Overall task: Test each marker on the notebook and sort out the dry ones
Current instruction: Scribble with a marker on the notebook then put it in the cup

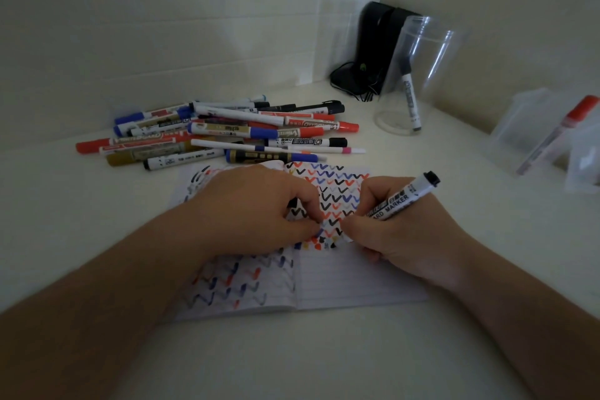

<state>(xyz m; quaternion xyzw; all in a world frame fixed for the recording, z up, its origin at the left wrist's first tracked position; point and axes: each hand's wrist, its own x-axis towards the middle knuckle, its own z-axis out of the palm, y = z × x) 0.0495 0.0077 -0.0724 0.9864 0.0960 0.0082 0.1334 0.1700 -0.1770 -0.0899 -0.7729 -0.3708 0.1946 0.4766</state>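
Observation:
An open lined notebook [350,279] lies on the white table, its pages covered with red, blue and black zigzag marks. My right hand [399,237] grips a black whiteboard marker [402,196] with its back end pointing up right and its tip down at the page, hidden by my fingers. My left hand [259,208] rests on the notebook with fingers curled, and something dark shows under them that I cannot identify. A pile of several markers [227,131] lies beyond the notebook.
A clear plastic jar [418,75] at the back right holds one black marker [410,101]. A translucent container [548,136] at the far right holds a red marker [565,127]. A black device [373,52] stands in the corner. Walls close off the back and right.

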